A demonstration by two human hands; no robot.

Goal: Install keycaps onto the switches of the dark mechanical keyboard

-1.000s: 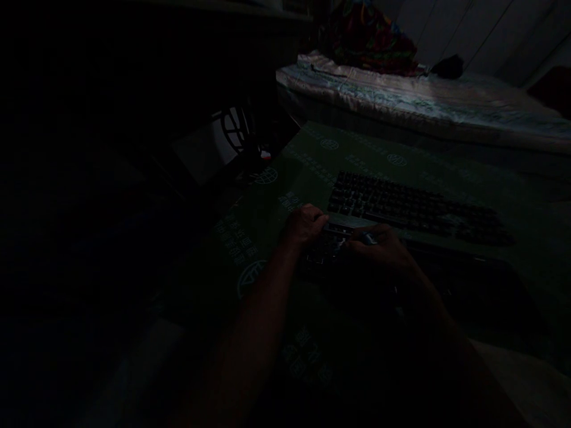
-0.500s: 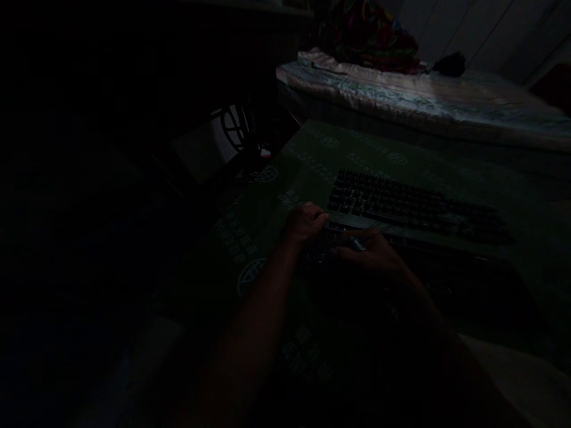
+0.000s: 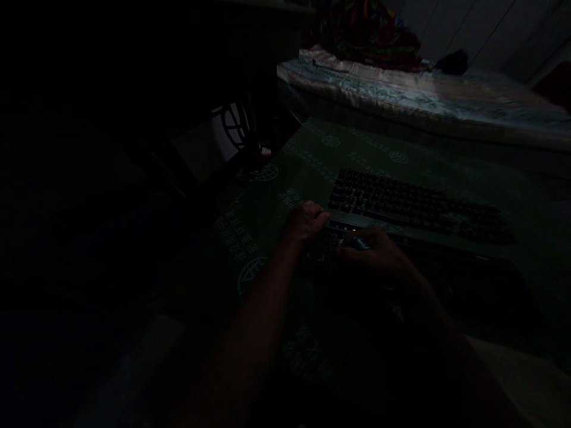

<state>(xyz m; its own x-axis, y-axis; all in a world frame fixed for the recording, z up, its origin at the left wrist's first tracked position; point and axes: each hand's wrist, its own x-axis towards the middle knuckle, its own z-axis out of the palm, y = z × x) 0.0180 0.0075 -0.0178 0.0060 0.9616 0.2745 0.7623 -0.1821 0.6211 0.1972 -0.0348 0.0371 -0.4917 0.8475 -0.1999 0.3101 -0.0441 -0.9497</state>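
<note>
The picture is very dark. My left hand (image 3: 307,220) is closed at the left end of a black keyboard base (image 3: 482,279), its curled fingers resting on the rim. Over that same end, my right hand (image 3: 377,249) pinches a small pale grey-blue tool (image 3: 358,242), pointing left at the base. Its kind is too dim to tell, and my fingers cover part of it. Just behind the base lies a panel of black keyboard keys (image 3: 410,202), stretched out from left to right.
A green sheet (image 3: 263,208) with white lettering and globe prints lies under everything. Beyond it is a bed with a pale patterned cover (image 3: 414,95) and a red flowered cloth (image 3: 375,38). A round fan grille (image 3: 235,128) stands at the left.
My right hand and the grey-blue tool have shifted very slightly over the left end of the base. My left hand stays in place.
</note>
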